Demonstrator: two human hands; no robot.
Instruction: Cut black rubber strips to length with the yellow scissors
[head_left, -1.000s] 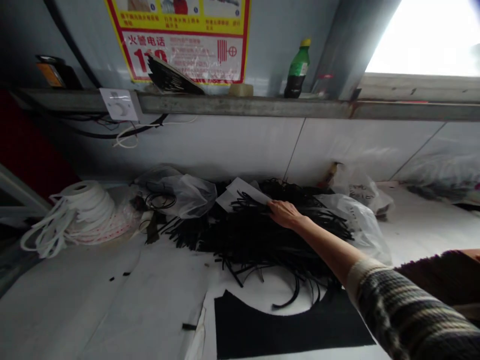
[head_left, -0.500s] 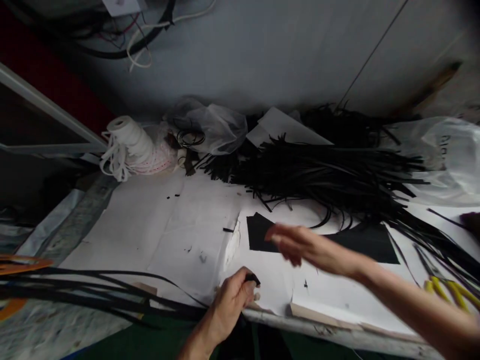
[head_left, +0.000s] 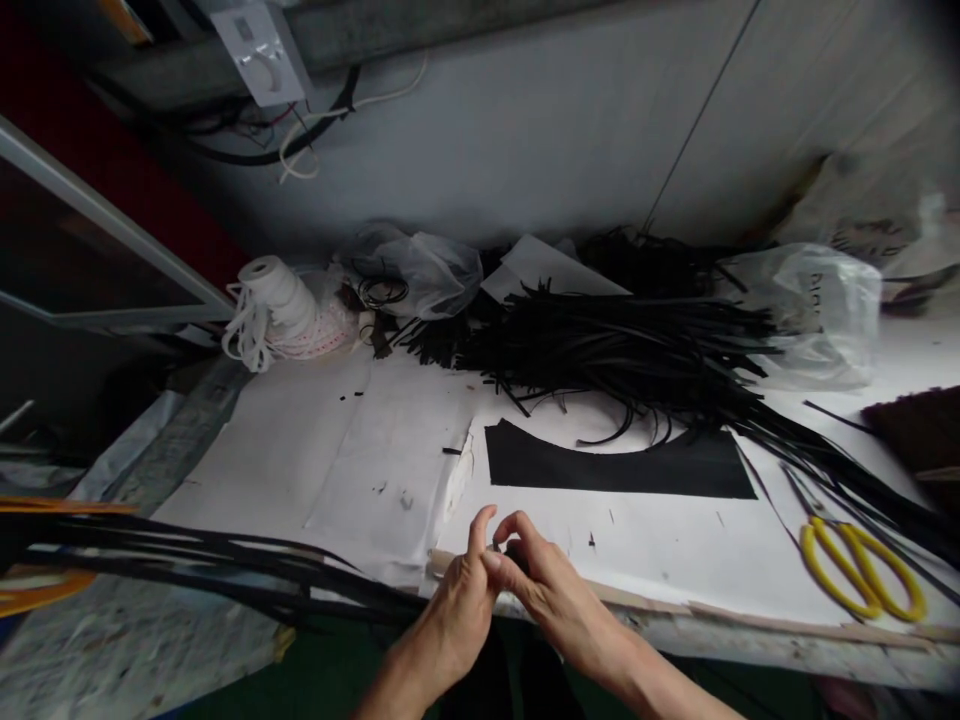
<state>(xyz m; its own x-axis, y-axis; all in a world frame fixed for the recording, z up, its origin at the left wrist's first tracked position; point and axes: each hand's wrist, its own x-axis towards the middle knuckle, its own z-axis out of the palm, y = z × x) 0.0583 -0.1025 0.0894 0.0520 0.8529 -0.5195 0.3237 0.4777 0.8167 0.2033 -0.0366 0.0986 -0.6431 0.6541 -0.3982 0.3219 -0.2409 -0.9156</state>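
Note:
My left hand (head_left: 457,610) and my right hand (head_left: 551,590) meet at the near edge of the white table (head_left: 322,450), fingertips pinched together on the ends of a bundle of long black strips (head_left: 187,565) that trails off to the left. What exactly sits between the fingertips is hard to see. A big heap of black strips (head_left: 622,345) lies across the back of the table. In front of it rests a flat black curved piece (head_left: 622,470).
Yellow-handled scissors (head_left: 855,570) lie at the right near the table's edge. A roll of white cord (head_left: 274,305) and clear plastic bags (head_left: 420,270) sit at the back left, another bag (head_left: 817,310) at the back right. A wall socket (head_left: 259,45) with cables hangs above.
My right hand has come back from the black heap to the near edge and joined my left hand on the strip ends. The view has tipped down from the wall shelf.

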